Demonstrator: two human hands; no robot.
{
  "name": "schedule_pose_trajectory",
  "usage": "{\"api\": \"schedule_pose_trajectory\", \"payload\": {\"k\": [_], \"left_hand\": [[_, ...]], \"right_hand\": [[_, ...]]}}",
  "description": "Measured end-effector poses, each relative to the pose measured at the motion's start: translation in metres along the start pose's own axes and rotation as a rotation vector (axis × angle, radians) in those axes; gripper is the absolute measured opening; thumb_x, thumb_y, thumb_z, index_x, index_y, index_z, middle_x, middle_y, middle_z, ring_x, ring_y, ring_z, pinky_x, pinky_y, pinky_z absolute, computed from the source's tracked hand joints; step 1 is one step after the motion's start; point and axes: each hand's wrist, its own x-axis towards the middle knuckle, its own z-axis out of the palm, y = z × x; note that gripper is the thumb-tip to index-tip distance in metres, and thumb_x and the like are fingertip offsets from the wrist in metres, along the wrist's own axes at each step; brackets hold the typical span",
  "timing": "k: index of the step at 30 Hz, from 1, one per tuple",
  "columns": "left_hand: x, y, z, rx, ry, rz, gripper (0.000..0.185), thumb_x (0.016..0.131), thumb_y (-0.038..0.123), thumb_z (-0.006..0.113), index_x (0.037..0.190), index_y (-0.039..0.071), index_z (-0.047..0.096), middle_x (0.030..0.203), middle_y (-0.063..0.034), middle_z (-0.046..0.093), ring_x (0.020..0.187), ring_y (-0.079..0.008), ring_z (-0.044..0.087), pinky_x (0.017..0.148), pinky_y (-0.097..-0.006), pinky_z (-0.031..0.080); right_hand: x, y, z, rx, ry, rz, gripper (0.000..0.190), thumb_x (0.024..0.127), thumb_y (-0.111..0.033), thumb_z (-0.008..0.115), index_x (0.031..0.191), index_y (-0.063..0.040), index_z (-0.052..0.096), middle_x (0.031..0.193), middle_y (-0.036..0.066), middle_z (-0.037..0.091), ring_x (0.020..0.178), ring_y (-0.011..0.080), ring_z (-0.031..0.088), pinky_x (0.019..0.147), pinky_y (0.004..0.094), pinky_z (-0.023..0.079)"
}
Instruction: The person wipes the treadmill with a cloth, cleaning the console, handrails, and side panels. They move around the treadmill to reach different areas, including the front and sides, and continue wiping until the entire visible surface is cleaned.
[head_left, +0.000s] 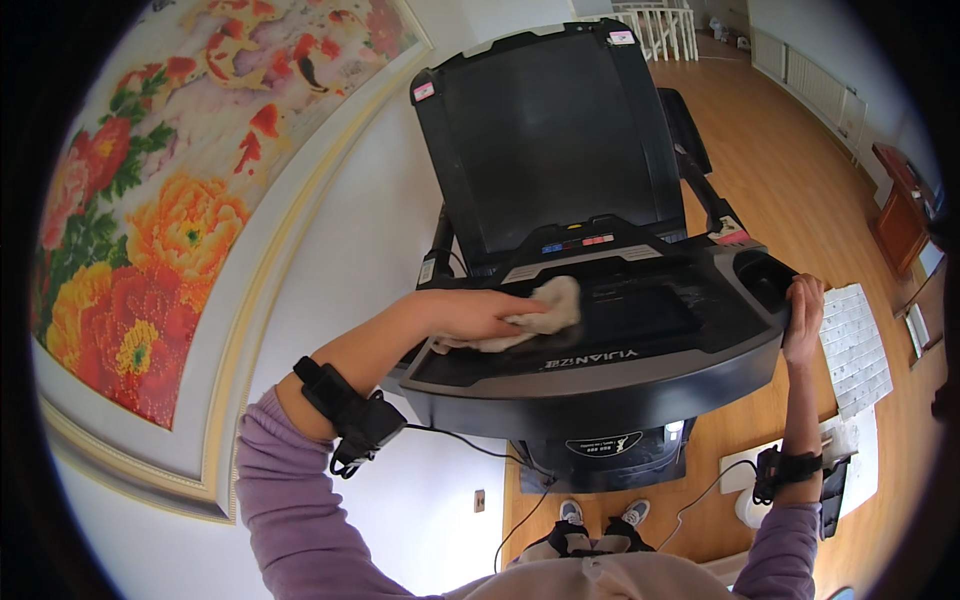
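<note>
My left hand (474, 315) holds a crumpled off-white cloth (556, 307) against the left part of a black treadmill console (645, 319). Part of the cloth trails under my wrist along the console's left side. A YIJIAN mark stands along the console's near edge, upside down from here. On the right, my right hand (805, 319) grips the console's outer rim, beside a recessed cup holder (763, 279). Faint pale smudges show on the dark panel right of the cloth. Beyond the console, the folded-up treadmill deck (559, 142) stands upright.
A large framed picture of flowers and koi (191, 217) hangs on the left wall. Cables (480, 452) hang from my armbands. White patterned panels (856, 349) lie on the wooden floor (780, 180) at right. A wooden cabinet (900, 217) and a radiator (806, 73) stand farther off.
</note>
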Motion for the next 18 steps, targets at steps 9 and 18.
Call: {"api": "schedule_pose_trajectory", "payload": {"k": [9,18], "left_hand": [[0.035,-0.011,-0.009,-0.103,-0.075,0.036,0.063,0.105,0.024,0.051,0.161,0.025,0.022,0.154,-0.0157,0.043,0.136,-0.0291,0.048,0.113,-0.0351,0.034],[0.08,0.016,-0.008,-0.164,-0.057,0.141,0.064,0.105,0.021,0.048,0.16,0.008,0.017,0.164,-0.0172,0.024,0.15,-0.0293,0.025,0.121,-0.0362,0.021]], "right_hand": [[0.004,-0.013,-0.003,0.027,0.015,0.029,0.034,0.101,-0.024,0.041,0.078,0.0,0.05,0.092,0.018,0.054,0.096,0.0361,0.049,0.093,0.0411,0.038],[0.005,-0.014,-0.004,0.034,0.038,0.028,0.033,0.098,-0.023,0.044,0.075,0.0,0.052,0.089,0.018,0.053,0.093,0.0354,0.05,0.089,0.0404,0.039]]}}
